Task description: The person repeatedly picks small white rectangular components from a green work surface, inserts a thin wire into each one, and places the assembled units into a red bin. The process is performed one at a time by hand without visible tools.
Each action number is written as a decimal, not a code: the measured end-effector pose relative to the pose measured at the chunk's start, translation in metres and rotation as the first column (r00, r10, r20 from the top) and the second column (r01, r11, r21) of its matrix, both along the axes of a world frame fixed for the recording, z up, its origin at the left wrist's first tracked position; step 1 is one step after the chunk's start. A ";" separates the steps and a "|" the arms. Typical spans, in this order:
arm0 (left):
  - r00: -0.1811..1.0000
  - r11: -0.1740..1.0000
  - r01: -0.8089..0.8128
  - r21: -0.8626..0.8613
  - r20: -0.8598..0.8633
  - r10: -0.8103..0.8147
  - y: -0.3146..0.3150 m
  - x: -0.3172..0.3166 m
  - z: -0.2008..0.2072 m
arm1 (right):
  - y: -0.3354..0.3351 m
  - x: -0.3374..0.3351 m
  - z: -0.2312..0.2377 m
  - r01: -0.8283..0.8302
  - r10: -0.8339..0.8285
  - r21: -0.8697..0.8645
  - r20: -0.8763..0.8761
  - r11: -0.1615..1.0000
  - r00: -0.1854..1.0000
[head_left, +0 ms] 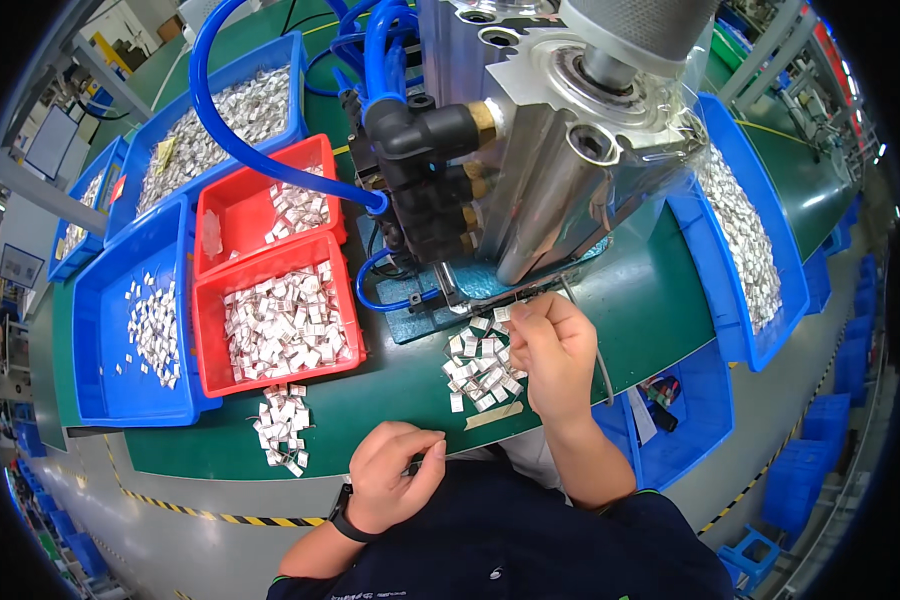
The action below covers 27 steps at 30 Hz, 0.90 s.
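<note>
One small white rectangular piece (502, 314) appears pinched in the right hand (558, 350), below the silver metal cylinder (560, 190); the left hand (398, 475) curls loosely, contents unclear. A slack right-hand pinch could drop the piece.

navy short-sleeved top (570, 555), thin bright green trim (654, 491) at the sleeve edges. small white emblem (496, 573) on the front, white print (370, 596) left of it, too small to read. black band (343, 517) around left wrist.
</note>
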<state>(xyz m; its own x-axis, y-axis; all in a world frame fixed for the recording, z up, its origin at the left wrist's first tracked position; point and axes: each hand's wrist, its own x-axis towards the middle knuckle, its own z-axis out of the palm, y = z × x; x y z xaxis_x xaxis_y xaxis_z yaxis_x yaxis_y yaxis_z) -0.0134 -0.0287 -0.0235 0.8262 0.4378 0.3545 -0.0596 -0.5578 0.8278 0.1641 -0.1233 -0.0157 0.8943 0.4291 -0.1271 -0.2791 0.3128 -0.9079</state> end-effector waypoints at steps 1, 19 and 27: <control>1.000 1.000 -0.001 0.001 -0.003 0.001 0.000 0.000 0.000 | 0.000 0.000 0.000 -0.008 0.009 0.008 -0.007 1.000 1.000; 0.999 0.996 0.019 -0.084 -0.040 -0.023 0.006 -0.005 0.007 | -0.004 -0.002 -0.002 -0.049 0.050 0.052 -0.016 0.997 0.999; 0.996 0.369 0.078 -0.926 0.056 -0.070 0.021 0.020 0.032 | -0.019 -0.031 0.023 -0.457 0.460 0.074 -0.034 0.887 0.887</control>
<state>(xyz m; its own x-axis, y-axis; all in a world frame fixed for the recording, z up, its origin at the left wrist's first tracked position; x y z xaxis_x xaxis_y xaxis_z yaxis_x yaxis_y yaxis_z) 0.0063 -0.0081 0.0084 0.8729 0.4321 -0.2267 -0.0666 0.5657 0.8219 0.1327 -0.1421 0.0075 0.5894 0.7980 -0.1258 -0.4490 0.1942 -0.8722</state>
